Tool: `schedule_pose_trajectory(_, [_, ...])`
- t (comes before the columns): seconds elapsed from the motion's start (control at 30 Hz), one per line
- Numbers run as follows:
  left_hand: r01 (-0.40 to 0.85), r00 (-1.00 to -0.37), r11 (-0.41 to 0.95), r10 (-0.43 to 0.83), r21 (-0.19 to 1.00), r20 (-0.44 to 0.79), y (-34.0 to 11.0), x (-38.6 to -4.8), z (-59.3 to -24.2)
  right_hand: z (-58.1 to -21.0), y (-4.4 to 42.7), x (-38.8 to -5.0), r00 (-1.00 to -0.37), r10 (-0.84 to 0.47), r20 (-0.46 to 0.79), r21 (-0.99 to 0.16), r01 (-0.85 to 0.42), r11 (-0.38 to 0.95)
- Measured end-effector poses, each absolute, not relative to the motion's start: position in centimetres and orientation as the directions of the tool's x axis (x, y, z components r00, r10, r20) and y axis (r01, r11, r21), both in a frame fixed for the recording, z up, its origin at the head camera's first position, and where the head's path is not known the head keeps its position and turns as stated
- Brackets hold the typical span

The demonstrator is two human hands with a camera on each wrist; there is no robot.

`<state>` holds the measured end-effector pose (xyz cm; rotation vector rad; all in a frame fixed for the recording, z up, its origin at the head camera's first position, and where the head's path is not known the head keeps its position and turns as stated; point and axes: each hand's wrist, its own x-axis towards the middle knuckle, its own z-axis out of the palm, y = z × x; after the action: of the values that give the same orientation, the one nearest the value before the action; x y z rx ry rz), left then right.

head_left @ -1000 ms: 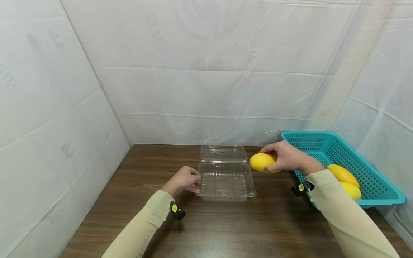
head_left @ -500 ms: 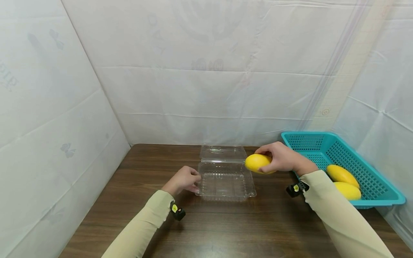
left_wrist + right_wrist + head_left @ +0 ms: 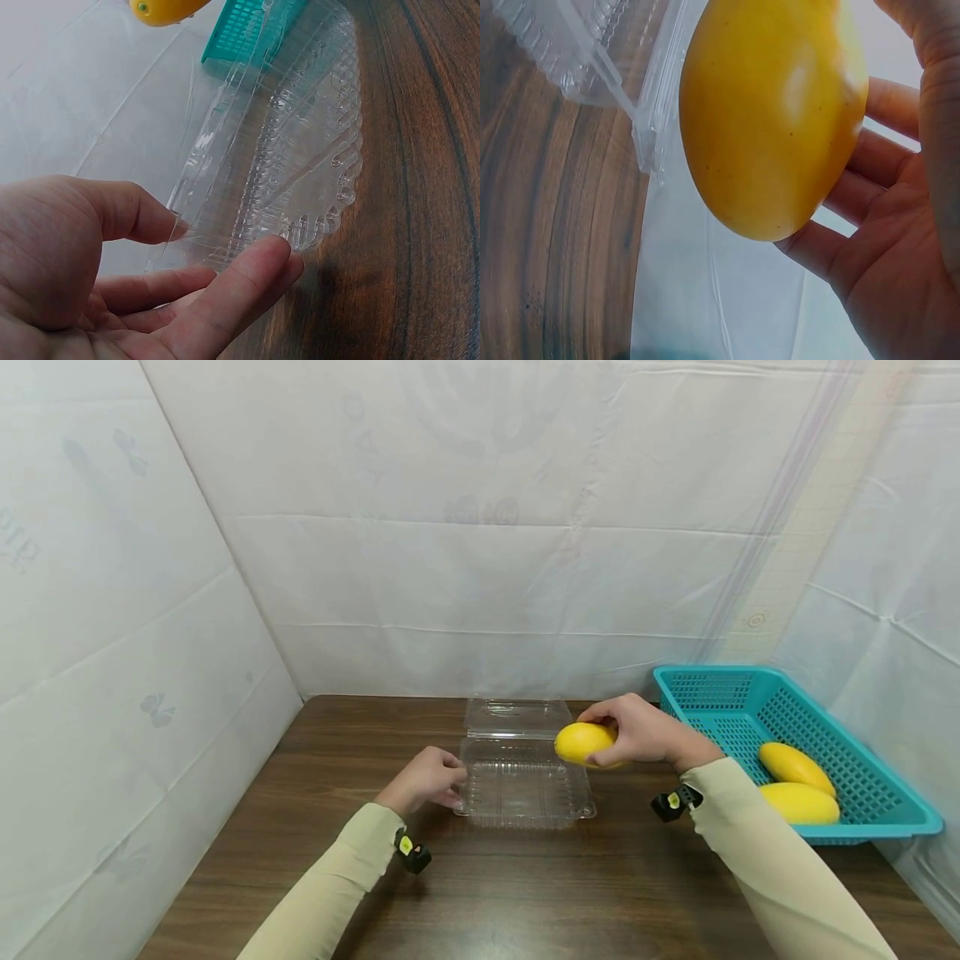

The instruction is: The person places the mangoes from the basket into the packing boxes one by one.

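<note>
A yellow oval fruit (image 3: 582,743) is gripped by my right hand (image 3: 637,731), with thumb and fingers on opposite sides, above the right edge of a clear plastic box (image 3: 525,785). The right wrist view shows the fruit (image 3: 772,112) large, small dark specks on its skin. The box stands with its lid (image 3: 517,717) laid back toward the wall, and nothing lies inside it. My left hand (image 3: 429,778) holds the box's left edge; in the left wrist view the thumb and fingers of the hand (image 3: 142,277) pinch its rim.
A teal perforated basket (image 3: 817,710) stands on the right of the brown wooden table (image 3: 480,893), with two more yellow fruits (image 3: 797,768) in its right part. White sheeting (image 3: 450,568) rises behind and at both sides.
My right hand has moved left with the yellow fruit, from beside the box to over its right edge. The left hand and the box have not visibly moved.
</note>
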<state>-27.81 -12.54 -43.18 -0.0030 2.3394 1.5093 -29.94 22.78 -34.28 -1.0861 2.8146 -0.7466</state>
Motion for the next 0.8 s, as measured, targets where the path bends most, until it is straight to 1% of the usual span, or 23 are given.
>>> schedule_pose_trajectory(0.4, [-0.188, -0.94, 0.443, 0.178, 0.877, -0.291, -12.5, -27.7, -43.2, -35.0, 20.5, -29.9, -0.77, -0.63, 0.099, -0.502, -0.585, 0.636])
schedule_pose_trajectory(0.8, [-0.188, -0.938, 0.447, 0.181, 0.875, -0.294, -12.4, -27.7, -43.1, -36.1, 19.0, -30.2, -0.753, -0.653, 0.081, -0.532, -0.586, 0.611])
